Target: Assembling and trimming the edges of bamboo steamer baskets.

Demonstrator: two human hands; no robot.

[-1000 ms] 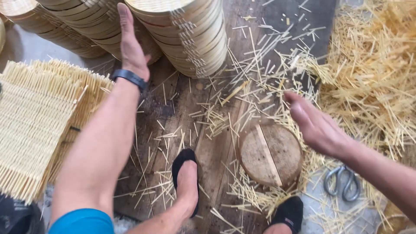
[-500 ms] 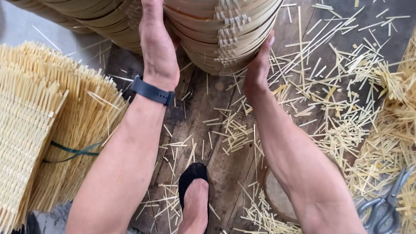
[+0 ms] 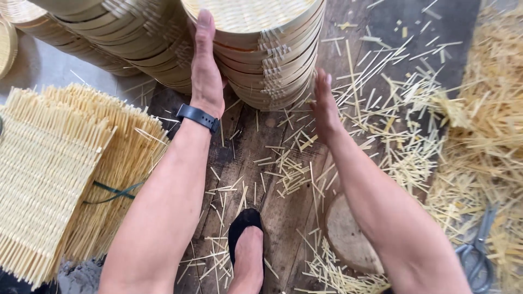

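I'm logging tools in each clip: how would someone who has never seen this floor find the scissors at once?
Start at the stack of round bamboo trays at the top, which the left hand touches. Go down past the right hand and the round wooden block to the bottom right corner. The scissors lie there by the heap of straw-coloured splinters, the only grey metal thing among them.

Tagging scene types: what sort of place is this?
Likely a bamboo-craft workshop floor: stacked round bamboo trays, bundled woven mats, strip offcuts and shears on wooden planks.
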